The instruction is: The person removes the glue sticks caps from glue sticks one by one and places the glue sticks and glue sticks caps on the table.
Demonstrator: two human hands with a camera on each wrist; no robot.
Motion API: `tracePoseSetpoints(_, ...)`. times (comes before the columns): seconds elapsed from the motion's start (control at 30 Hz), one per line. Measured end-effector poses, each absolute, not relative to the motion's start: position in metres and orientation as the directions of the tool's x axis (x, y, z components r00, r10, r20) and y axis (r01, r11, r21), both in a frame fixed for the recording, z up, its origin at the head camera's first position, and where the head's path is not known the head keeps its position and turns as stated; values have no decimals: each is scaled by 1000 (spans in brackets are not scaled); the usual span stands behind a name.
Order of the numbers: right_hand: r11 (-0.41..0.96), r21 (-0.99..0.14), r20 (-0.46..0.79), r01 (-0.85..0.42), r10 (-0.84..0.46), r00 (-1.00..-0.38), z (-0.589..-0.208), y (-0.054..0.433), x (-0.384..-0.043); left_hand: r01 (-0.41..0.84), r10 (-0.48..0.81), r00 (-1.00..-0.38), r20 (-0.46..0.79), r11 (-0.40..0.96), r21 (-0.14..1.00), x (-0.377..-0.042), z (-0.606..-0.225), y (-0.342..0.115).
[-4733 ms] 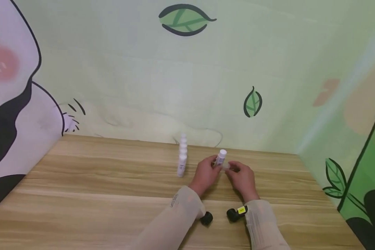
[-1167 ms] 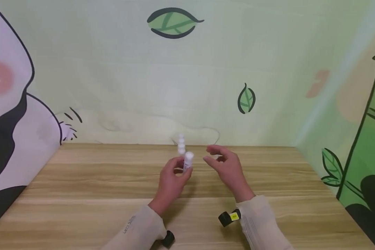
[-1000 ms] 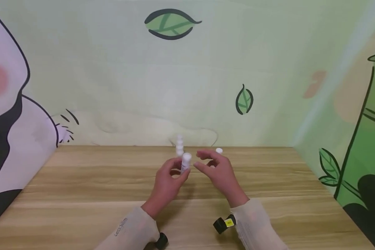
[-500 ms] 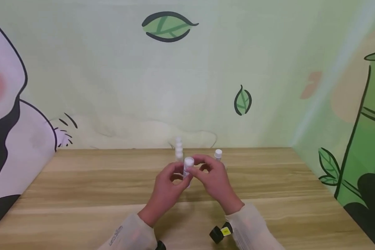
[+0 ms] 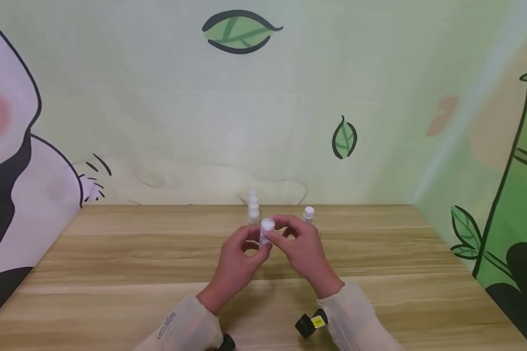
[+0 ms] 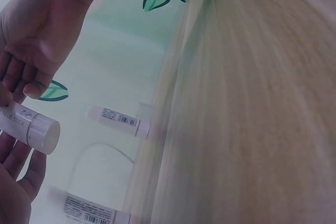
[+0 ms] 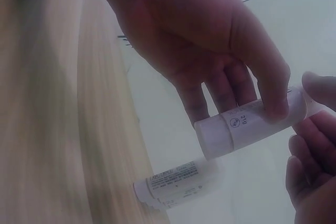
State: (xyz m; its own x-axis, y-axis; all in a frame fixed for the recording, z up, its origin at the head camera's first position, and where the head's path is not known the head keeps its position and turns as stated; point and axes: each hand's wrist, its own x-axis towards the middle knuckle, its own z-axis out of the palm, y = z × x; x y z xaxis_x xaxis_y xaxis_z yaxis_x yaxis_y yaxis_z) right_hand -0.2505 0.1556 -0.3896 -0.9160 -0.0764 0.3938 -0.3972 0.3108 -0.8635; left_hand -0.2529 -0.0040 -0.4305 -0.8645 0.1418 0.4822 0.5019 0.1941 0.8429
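Observation:
A white glue stick (image 5: 267, 226) is held above the table between both hands. My left hand (image 5: 237, 258) grips its body, thumb in front and fingers behind. My right hand (image 5: 306, 251) pinches its upper end with thumb and fingertips. The left wrist view shows the lettering on the held glue stick (image 6: 23, 123) and its round bottom end. In the right wrist view my left hand (image 7: 210, 35) wraps the labelled body, while my right hand (image 7: 315, 177) reaches the other end from the right edge. Fingers partly cover that end.
Several white glue sticks (image 5: 253, 212) stand in a row behind the hands. Another glue stick (image 5: 309, 213) stands alone to the right, partly behind my right hand. A faint translucent piece (image 6: 146, 110) lies beside it. The wooden table (image 5: 136, 248) meets a printed wall behind.
Earlier the left hand held a glue stick farther right; one now stands there. The row's front stick was taken by the left hand, and the right hand has come over to pinch its upper end.

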Motion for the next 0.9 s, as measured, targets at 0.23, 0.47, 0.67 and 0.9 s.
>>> tracePoseSetpoints(0.23,319,-847,418,-426,-97,-903,-390,155,-251,492,144,-870,471,200,847,-253,-431,-5)
tracePoseSetpoints(0.47,337,-837,420,-431,-110,-901,-390,152,-249,477,139,-879,457,205,855,-253,-429,-5)
tracePoseSetpoints(0.67,347,-833,418,-430,-115,-901,-390,152,-248,454,163,-889,427,202,868,-254,-431,-5)
tracePoseSetpoints(0.9,320,-821,462,-473,-114,-879,-390,155,-250,416,188,-907,378,246,875,-256,-440,-5)
